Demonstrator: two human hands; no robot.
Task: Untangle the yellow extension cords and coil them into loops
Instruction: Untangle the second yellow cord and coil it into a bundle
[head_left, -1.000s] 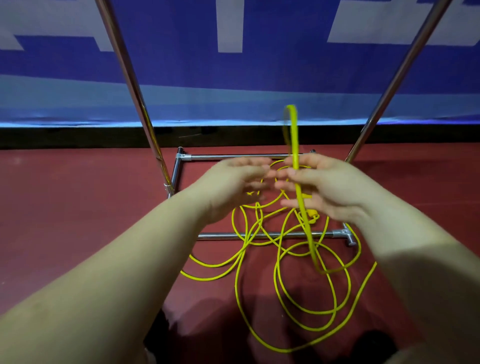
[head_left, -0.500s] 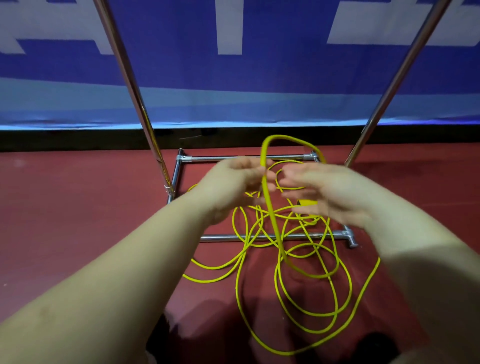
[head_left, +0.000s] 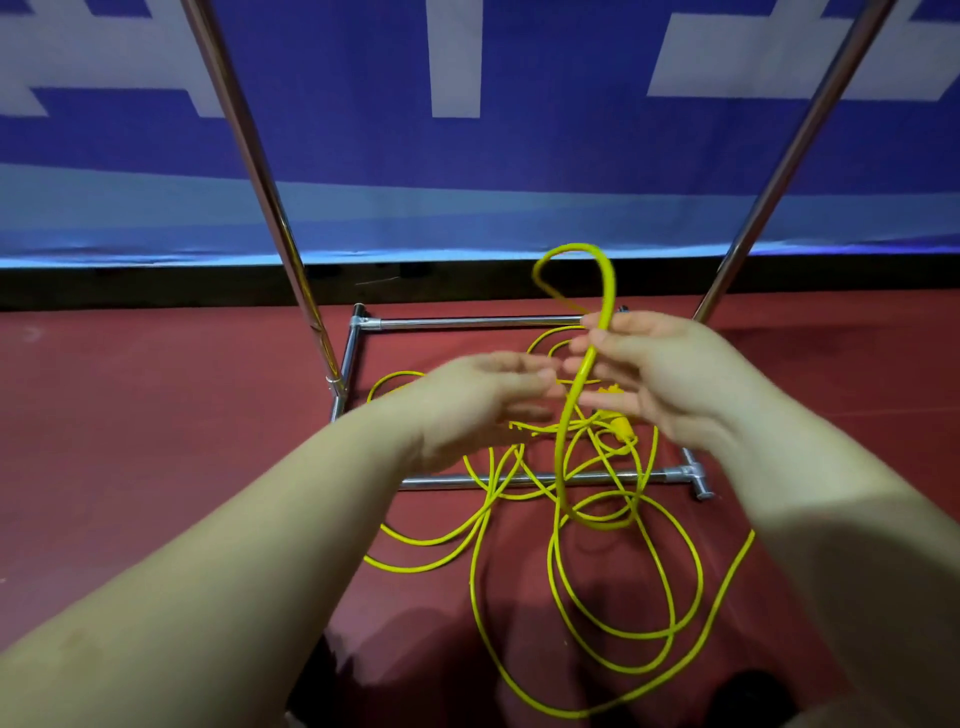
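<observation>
A yellow extension cord (head_left: 613, 618) lies in tangled loops on the red floor. My right hand (head_left: 660, 374) holds a raised stretch of the cord; a small loop (head_left: 576, 265) stands above its fingers and the strand hangs down in front of it to the floor. My left hand (head_left: 478, 400) hovers just left of that strand, fingers stretched toward it, slightly blurred, holding nothing that I can see. A yellow plug (head_left: 621, 426) shows below my right hand among the loops.
A chrome rack base (head_left: 467, 323) frames the tangle, with a near bar (head_left: 670, 474) that some loops cross. Two slanted chrome poles (head_left: 270, 208) (head_left: 779, 171) rise left and right. A blue and white banner (head_left: 467, 156) hangs behind.
The raised loop has shifted right and stands taller above my right hand. My left hand has dropped away from the strand to the left and its fingers have straightened.
</observation>
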